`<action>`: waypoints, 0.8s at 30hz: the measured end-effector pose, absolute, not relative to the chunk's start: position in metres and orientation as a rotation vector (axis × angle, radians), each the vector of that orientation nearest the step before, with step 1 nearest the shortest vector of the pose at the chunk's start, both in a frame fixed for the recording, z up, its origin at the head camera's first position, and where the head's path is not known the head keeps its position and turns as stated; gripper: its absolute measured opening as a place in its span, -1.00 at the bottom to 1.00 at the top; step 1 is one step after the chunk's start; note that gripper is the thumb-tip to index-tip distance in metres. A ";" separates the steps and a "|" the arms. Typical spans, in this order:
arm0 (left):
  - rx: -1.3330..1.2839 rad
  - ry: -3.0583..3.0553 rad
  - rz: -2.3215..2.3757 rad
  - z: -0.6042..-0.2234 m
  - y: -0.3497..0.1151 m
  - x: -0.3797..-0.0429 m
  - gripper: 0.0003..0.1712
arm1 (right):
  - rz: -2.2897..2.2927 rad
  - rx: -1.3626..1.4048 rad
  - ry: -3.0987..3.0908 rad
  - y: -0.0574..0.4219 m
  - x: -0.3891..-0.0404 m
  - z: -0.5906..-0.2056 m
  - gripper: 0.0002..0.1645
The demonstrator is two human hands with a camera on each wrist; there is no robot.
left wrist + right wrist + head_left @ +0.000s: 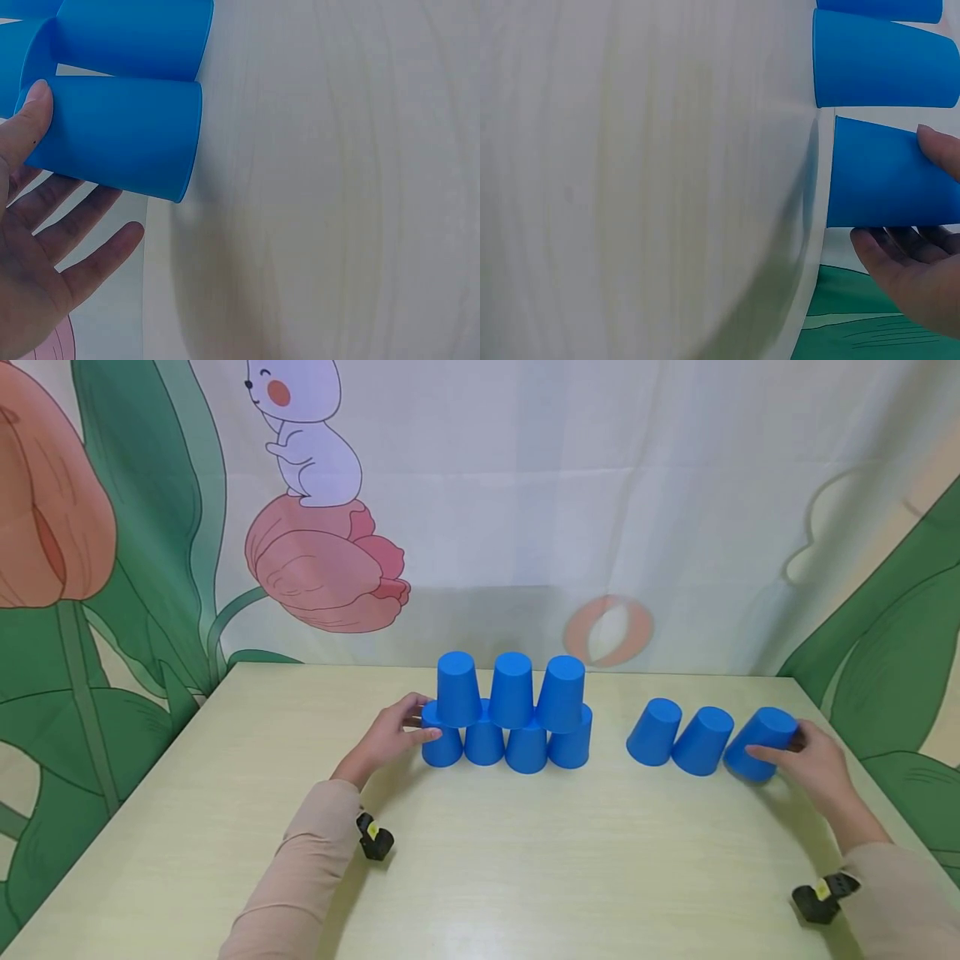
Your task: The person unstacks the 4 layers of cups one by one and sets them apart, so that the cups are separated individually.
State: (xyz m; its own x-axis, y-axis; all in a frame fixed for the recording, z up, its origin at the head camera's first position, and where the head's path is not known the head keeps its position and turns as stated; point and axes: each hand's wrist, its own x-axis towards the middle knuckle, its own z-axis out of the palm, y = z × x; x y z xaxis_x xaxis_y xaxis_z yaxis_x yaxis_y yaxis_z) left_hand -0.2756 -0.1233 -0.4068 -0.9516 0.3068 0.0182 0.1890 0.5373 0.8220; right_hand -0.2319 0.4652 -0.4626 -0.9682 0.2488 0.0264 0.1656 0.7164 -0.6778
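Blue cups stand upside down in two rows: several in the lower row and three on top. My left hand is at the left end. Its thumb touches the leftmost lower cup, while the other fingers extend, spread and fairly straight, beside and behind it. On the right, my right hand grips an upside-down blue cup between thumb and fingers. That cup looks slightly raised from the table. Two more upside-down cups, one nearer the stack and one in the middle, stand to its left.
The pale wooden table ends just behind the cups. A curtain printed with flowers, leaves and a white animal hangs at the back. Black wrist devices are on the left and right arms.
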 end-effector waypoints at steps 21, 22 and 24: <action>0.421 2.642 1.381 -0.406 -0.123 -0.275 -0.40 | 1.165 -0.331 -2.797 0.414 -0.196 -0.416 0.08; 0.418 2.641 1.381 -0.406 -0.123 -0.275 -0.39 | 1.156 -0.343 -2.787 0.418 -0.198 -0.421 0.10; 0.413 2.642 1.379 -0.406 -0.123 -0.275 -0.39 | 1.157 -0.360 -2.762 0.431 -0.204 -0.433 0.14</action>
